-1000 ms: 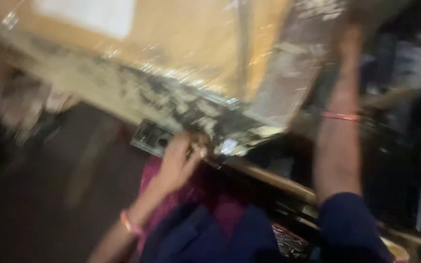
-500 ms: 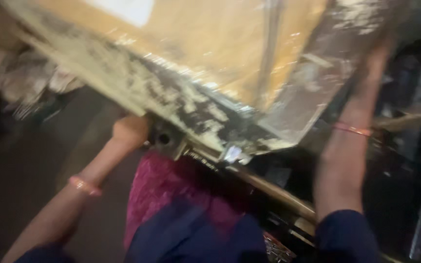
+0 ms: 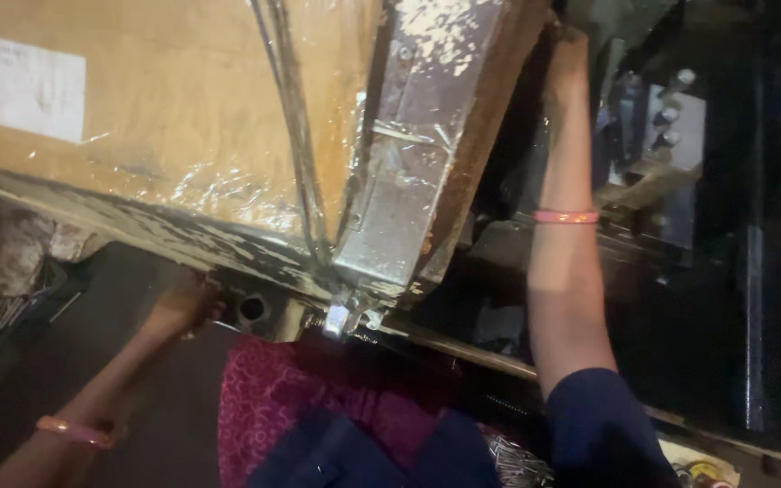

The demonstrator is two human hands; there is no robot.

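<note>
Nearest, the left hand [image 3: 187,305] curled its grip around the lower edge of one large cardboard box [image 3: 164,136] wrapped in clear plastic film, beside a metal bracket [image 3: 255,310] with a round hole. Each wrist wore one pink bangle [image 3: 565,217], two in all. Farther up, the right hand [image 3: 564,63] pressed against the box's far side, its grip too hidden to tell. Crumpled cloth [image 3: 2,253] lay left.

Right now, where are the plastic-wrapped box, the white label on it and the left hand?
plastic-wrapped box [image 3: 201,136], head view, on its brown front face.
white label [image 3: 15,86], head view, at its middle.
left hand [image 3: 187,305], head view, on its back, under the box edge.
</note>
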